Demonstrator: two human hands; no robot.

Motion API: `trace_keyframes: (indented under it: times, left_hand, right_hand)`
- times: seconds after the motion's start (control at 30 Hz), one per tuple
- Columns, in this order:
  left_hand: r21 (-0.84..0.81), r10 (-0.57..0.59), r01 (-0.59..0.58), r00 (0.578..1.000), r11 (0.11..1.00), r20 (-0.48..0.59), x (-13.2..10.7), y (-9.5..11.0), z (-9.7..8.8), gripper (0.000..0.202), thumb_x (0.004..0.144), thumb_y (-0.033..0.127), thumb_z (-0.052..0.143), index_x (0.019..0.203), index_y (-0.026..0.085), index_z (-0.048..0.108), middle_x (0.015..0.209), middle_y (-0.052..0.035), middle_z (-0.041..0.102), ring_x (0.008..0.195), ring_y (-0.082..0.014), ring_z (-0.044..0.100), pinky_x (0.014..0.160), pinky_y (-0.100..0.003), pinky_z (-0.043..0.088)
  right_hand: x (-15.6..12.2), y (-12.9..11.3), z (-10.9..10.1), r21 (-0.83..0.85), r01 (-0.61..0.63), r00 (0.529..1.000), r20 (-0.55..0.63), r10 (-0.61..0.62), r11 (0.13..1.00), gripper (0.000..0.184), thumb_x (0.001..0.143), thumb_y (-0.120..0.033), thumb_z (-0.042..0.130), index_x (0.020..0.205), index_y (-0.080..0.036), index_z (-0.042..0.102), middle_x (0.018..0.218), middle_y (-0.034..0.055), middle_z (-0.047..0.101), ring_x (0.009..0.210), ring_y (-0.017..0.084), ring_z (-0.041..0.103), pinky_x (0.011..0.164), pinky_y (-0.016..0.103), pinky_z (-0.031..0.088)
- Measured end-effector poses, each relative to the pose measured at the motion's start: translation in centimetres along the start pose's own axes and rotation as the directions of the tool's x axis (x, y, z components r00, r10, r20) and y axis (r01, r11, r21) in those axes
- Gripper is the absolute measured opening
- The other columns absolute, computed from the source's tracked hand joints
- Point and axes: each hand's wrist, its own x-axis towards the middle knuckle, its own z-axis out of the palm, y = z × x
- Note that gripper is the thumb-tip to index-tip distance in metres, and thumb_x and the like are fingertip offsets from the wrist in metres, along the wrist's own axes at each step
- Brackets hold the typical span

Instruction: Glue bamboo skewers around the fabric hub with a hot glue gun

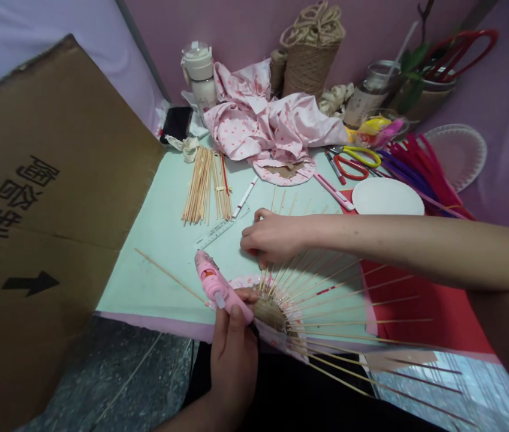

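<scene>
My left hand (236, 348) is closed around a pink hot glue gun (222, 285), which tilts up to the left. Its fingertips reach the edge of a round base (272, 312), covered at the rim in pink dotted fabric with brown showing in the middle. Thin bamboo sticks (339, 294) fan out from this base to the right and away from me. Above the fan's leftmost sticks, my right hand (276, 237) has curled fingers and a lowered thumb. Whatever lies between those fingers is hidden. A single loose stick (168, 276) lies left of the glue gun.
Bundled sticks (200, 186), a marker (245, 197) and a clear ruler (216, 233) lie beyond my hands. Crumpled pink fabric (272, 123), scissors (355, 162) and a white disc (388, 197) are farther back. A cardboard box (78, 150) stands left; red sheeting (425, 312) lies right.
</scene>
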Motion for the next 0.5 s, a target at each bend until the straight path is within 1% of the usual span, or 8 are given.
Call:
trace_keyframes:
  times: [0.2, 0.37, 0.5]
  left_hand:
    - [0.034, 0.031, -0.032, 0.999, 0.999, 0.016, 0.05, -0.11, -0.07, 0.032, 0.085, 0.049, 0.065, 0.095, 0.019, 0.069, 0.101, -0.0066, 0.068, 0.1, -0.0213, 0.062, 0.09, -0.035, 0.051]
    - [0.054, 0.043, -0.044, 0.999, 0.998, 0.021, 0.07, -0.22, -0.28, 0.03, 0.087, 0.048, 0.064, 0.099, 0.02, 0.069, 0.103, -0.0054, 0.068, 0.1, -0.0196, 0.062, 0.092, -0.032, 0.05]
    - [0.018, 0.026, -0.027, 0.999, 0.999, 0.025, 0.11, -0.31, -0.29, 0.031, 0.085, 0.049, 0.067, 0.098, 0.021, 0.07, 0.1, -0.0046, 0.068, 0.101, -0.019, 0.062, 0.092, -0.03, 0.049]
  right_hand:
    - [0.4, -0.07, 0.09, -0.016, -0.02, 1.0, 0.013, 0.021, 1.0, 0.021, 0.081, -0.033, 0.072, 0.093, -0.016, 0.066, 0.091, 0.0043, 0.063, 0.073, 0.017, 0.049, 0.078, 0.038, 0.023]
    - [0.58, -0.24, 0.07, -0.031, -0.024, 0.999, 0.026, 0.025, 0.999, 0.02, 0.08, -0.03, 0.073, 0.092, -0.016, 0.066, 0.09, 0.0046, 0.065, 0.071, 0.017, 0.049, 0.076, 0.039, 0.023]
    - [0.68, -0.3, 0.03, -0.034, -0.022, 0.999, 0.035, 0.023, 0.999, 0.02, 0.081, -0.029, 0.071, 0.095, -0.015, 0.066, 0.091, 0.0057, 0.066, 0.073, 0.018, 0.051, 0.076, 0.039, 0.024]
